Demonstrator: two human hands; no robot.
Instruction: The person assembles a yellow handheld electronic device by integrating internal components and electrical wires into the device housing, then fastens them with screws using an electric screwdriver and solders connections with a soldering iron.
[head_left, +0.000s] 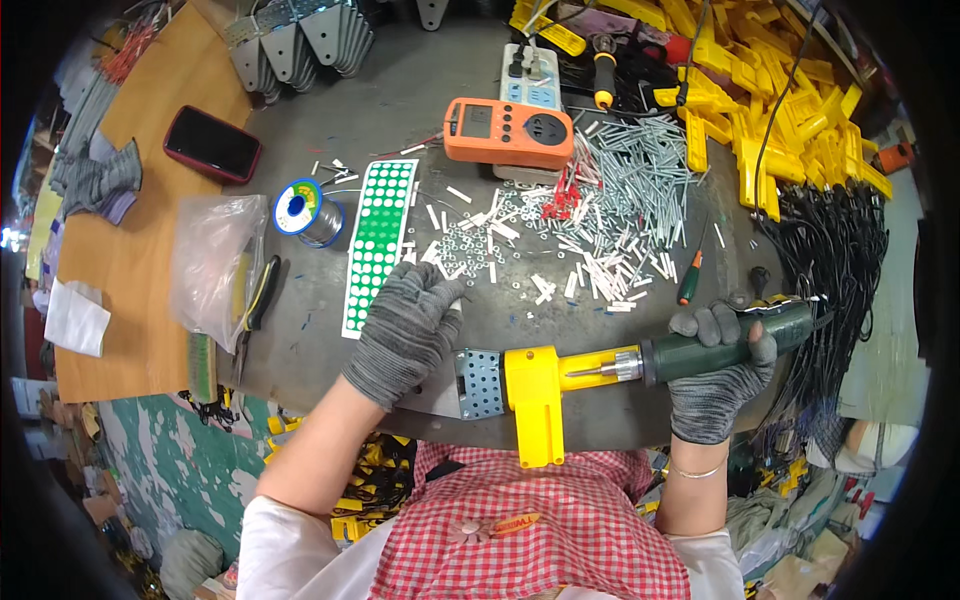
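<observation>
My left hand [405,325], in a grey knit glove, is closed with its fingertips pinched beside a scatter of small metal nuts [465,250]; whatever they hold is too small to make out. My right hand [722,370], gloved the same, wraps round a dark green electric screwdriver [705,343]. Its silver chuck and bit point left over a yellow plastic housing [533,395] at the bench's near edge. A perforated metal plate [481,383] sits at the housing's left end. Near my left wrist lies a green sheet of white round stickers [380,235].
Loose screws [645,170] and white sleeves [605,272] cover mid-bench, behind a green-handled screwdriver [690,280]. An orange meter [510,132] stands at the back. Yellow housings [770,120] and black cables [835,250] heap at right. Solder spool [308,212], pliers [262,292] and phone [212,145] lie left.
</observation>
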